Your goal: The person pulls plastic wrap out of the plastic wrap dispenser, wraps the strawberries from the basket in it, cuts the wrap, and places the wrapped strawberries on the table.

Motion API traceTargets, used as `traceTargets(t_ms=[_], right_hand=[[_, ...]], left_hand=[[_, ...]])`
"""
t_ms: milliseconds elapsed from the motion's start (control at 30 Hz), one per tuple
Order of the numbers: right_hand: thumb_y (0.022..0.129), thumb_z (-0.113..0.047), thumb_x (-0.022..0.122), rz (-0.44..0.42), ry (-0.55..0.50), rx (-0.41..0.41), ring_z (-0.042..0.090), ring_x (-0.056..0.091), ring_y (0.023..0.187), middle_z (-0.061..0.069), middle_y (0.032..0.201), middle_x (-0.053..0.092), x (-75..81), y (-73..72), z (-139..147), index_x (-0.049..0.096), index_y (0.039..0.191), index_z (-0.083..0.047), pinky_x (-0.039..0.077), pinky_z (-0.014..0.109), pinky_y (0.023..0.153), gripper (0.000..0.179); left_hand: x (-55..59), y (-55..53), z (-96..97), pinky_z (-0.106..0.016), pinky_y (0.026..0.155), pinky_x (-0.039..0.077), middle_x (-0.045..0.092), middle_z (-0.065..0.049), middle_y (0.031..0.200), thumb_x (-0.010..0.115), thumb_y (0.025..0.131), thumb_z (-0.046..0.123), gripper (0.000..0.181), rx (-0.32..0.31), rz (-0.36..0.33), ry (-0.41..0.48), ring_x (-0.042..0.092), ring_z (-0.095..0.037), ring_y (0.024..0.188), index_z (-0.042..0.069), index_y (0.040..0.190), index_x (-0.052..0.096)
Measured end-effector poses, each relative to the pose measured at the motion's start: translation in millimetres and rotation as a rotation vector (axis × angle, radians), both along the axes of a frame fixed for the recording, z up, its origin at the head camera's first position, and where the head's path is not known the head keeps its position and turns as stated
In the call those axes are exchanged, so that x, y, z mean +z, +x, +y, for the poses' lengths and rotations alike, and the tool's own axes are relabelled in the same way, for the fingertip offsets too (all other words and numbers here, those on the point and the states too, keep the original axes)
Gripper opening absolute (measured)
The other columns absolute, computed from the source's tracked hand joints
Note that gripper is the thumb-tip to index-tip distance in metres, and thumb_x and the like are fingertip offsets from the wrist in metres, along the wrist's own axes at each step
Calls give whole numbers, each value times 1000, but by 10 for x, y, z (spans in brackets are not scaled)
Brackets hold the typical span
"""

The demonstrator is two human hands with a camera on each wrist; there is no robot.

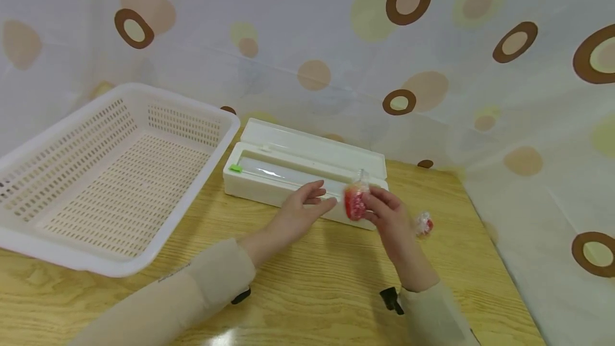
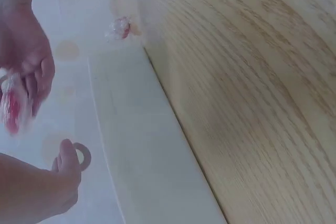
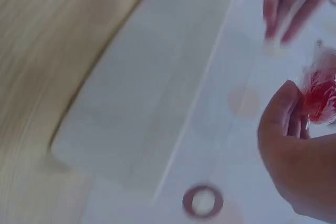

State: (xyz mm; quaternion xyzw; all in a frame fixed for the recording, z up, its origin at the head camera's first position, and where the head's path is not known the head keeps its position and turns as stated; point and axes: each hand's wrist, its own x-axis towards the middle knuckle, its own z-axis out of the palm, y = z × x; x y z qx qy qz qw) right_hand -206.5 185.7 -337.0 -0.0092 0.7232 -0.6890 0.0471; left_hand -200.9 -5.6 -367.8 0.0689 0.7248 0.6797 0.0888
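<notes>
My right hand (image 1: 391,223) holds a red item wrapped in clear plastic (image 1: 354,202), gripped between thumb and fingers, above the front right of a white cling film box (image 1: 269,191). What lies inside the wrapping is too blurred to tell. To its left, my left hand (image 1: 300,210) is raised before the box with relaxed fingers, holding nothing and apart from the wrapped item. The box's lid (image 1: 312,146) stands open at the back, and a roll of clear film (image 1: 276,170) lies inside. In the right wrist view the wrapped item (image 3: 321,95) shows shiny, crinkled film.
A second small wrapped red item (image 1: 424,224) lies on the wooden table (image 1: 307,292), right of my right hand. At the left stands a large white slotted basket (image 1: 184,215). A green tab (image 1: 236,168) sits on the box's left end. Behind hangs a patterned sheet (image 1: 288,20).
</notes>
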Motion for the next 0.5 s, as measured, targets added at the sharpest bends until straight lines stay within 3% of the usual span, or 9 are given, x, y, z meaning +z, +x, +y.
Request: traceTargets(t_ms=[100,200,267,367,500], right_hand=[[96,-20,50,3,-84,-96,2,58,76,-11,82,62,62,-45,345,64,87,-21,50,17,71,17],[96,-26,49,-48,-60,-150,1,56,74,-12,80,60,56,-138,704,60,94,-18,49,16,68,14],[97,-27,46,-121,36,-142,0,55,73,-13,79,58,-7,-219,881,52,109,-10,49,15,68,22],[100,-27,40,-229,273,-53,-3,54,73,-13,81,55,-155,-349,993,35,130,5,49,15,69,44],[98,-21,44,-283,523,26,-2,57,70,-1,87,60,-349,-496,955,29,133,18,53,21,70,54]], left_hand=[[12,12,-56,-43,102,41,51,-11,135,50,96,31,48,55,6,12,47,-26,123,9,138,42],[9,-10,-131,-43,102,40,53,-10,132,47,97,29,42,134,13,22,48,-25,122,10,134,47],[2,-25,-176,-43,103,39,54,-10,132,46,97,27,40,169,12,29,49,-25,122,9,133,49],[-17,-43,-221,-43,103,39,54,-12,132,45,98,26,39,187,10,25,49,-26,122,8,132,49],[-33,-41,-242,-43,103,38,53,-14,133,45,98,23,39,180,18,26,49,-27,121,6,132,49]])
